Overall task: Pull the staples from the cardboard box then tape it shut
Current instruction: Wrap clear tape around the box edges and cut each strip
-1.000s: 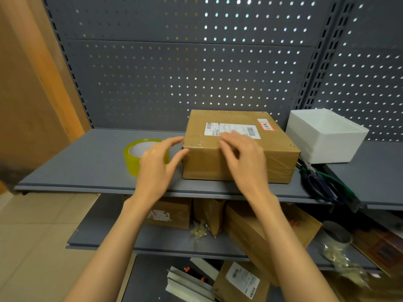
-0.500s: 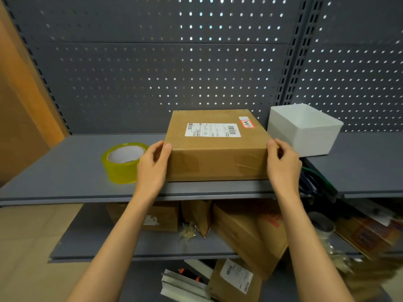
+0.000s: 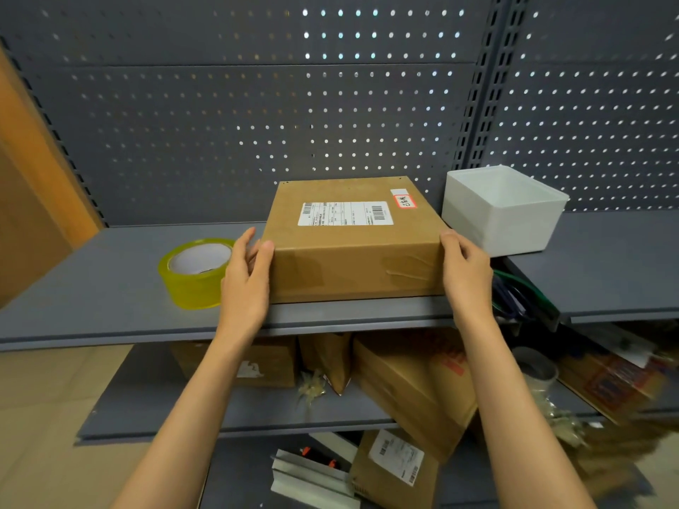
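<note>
Both hands, left hand [image 3: 245, 284] and right hand [image 3: 466, 275], clamp the cardboard box [image 3: 352, 244] sides; dragging it leftward could knock the tape roll [image 3: 194, 273] beside it

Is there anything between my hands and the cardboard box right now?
Nothing visible. The left hand is on the left side of the box and the right hand on its right side, both touching the cardboard directly.

Grey pegboard back wall [image 3: 220, 115] w/ light thru holes; grey metal shelf [image 3: 92, 288]; orange-brown panel [image 3: 25, 200] left; beige floor [image 3: 40, 416].
</note>
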